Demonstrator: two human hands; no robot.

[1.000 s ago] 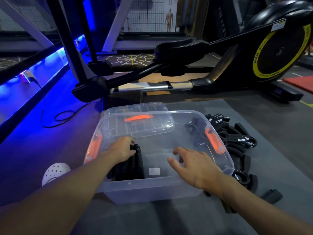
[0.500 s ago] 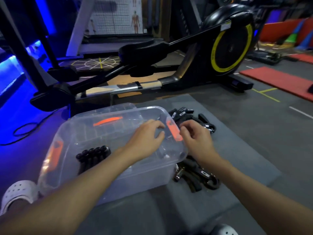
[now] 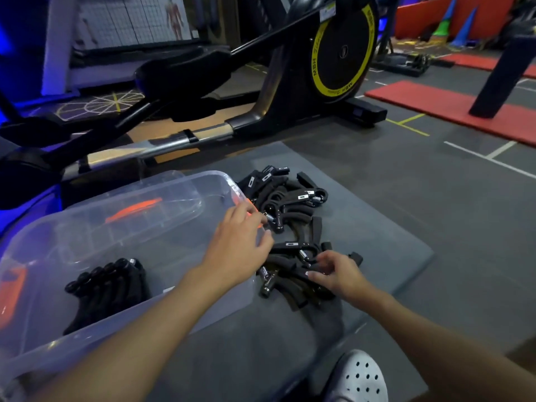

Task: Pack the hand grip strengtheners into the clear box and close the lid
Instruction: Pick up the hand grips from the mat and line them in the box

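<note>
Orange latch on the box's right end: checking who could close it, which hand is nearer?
Left. The left hand reaches across the clear box, right at the orange latch; the right hand is beside the box, gripping loose strengtheners on the mat.

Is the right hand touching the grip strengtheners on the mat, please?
Touching. The head view shows the right hand pinching a handle among the grip strengtheners.

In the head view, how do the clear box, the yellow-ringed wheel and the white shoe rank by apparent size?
Largest: clear box.
Next: yellow-ringed wheel, though farther away.
Smallest: white shoe, partly cut off by the frame edge.
</note>
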